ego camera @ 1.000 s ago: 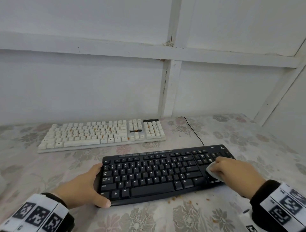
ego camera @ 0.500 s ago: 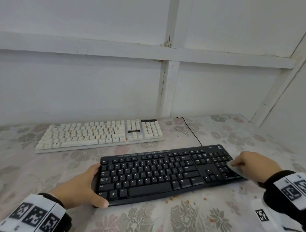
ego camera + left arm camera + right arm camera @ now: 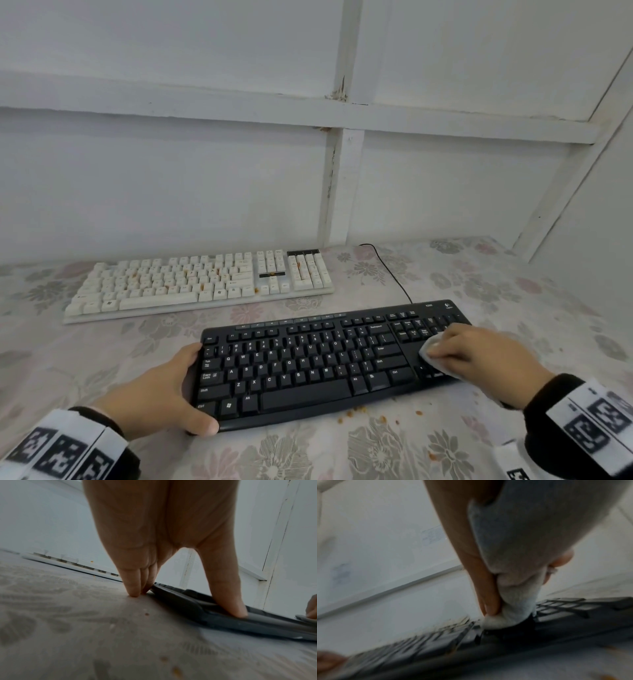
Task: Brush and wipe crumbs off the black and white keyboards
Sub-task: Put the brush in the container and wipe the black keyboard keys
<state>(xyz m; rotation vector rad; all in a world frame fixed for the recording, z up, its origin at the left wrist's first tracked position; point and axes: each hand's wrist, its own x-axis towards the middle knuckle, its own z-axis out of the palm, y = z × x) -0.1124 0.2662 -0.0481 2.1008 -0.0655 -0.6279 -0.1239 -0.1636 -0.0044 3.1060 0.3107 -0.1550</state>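
Head view: right hand (image 3: 479, 356) is clamping a white cloth (image 3: 432, 356) and pressing it onto the numpad end of the black keyboard (image 3: 308, 363). Left hand (image 3: 161, 397), fingers loosely out, thumb on the front edge, is bracing the kbd's left end. Kbd long axis is running L–R betw. both hands. White keyboard (image 3: 191, 284), crumbs (image 3: 202, 274) on it, is lying beyond on the surface (image 3: 496, 298), parallel, nearer L hand.
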